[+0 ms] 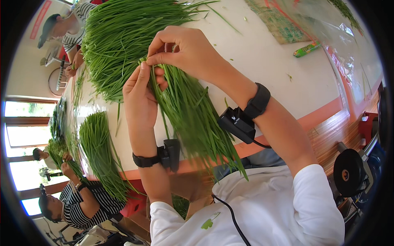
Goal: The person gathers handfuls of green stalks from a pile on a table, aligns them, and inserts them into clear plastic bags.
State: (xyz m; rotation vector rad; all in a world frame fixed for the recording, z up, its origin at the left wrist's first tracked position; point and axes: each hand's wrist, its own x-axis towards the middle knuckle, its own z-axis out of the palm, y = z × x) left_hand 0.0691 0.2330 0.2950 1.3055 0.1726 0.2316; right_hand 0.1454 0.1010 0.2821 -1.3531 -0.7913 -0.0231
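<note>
A bunch of garlic chives [191, 104] is gripped in my left hand [141, 94], its thumb pressed at the pale stem ends and its fingers curled behind. The long leaves hang down toward me past the table edge. My right hand [184, 51] pinches thumb and forefinger at those stem ends, right beside the left thumb. What exactly lies inside this pinch is too small to see. A large heap of garlic chives [119, 45] lies just beyond both hands. To the left, a smaller chive bundle [98, 141] rests at the table's edge.
The white table [262, 69] has a salmon-coloured edge and scattered leaf bits. At its far right lie a woven sack [283, 24], a green packet [307, 49] and clear plastic sheeting [349, 45]. Co-workers in striped shirts [90, 205] handle greens at left. A cardboard box [191, 201] stands below.
</note>
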